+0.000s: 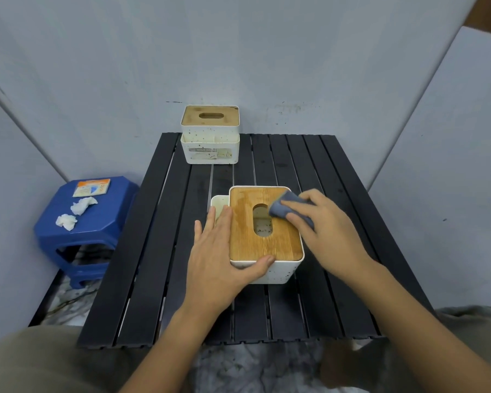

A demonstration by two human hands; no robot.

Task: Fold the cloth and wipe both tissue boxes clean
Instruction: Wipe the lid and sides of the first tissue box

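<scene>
While the left hand (pixel 220 259) braces the near white speckled tissue box with its wooden lid (pixel 264 225), fingers straight, thumb hooked on its front edge, the right hand (pixel 321 222) grips a folded grey cloth (pixel 288 207) on the lid. A second matching tissue box (pixel 210 134) stands at the far edge of the black slatted table (pixel 309 171); a blue plastic stool (pixel 88 222) left holds crumpled white tissues (pixel 82 205).

Grey cloth (pixel 291 207), speckled white box (pixel 278 269), blue stool (pixel 97 219)

Two tissue boxes (pixel 266 234) (pixel 210 134), one cloth (pixel 289 208), two crumpled tissues (pixel 83 205) (pixel 66 221), one stool (pixel 85 231).
</scene>
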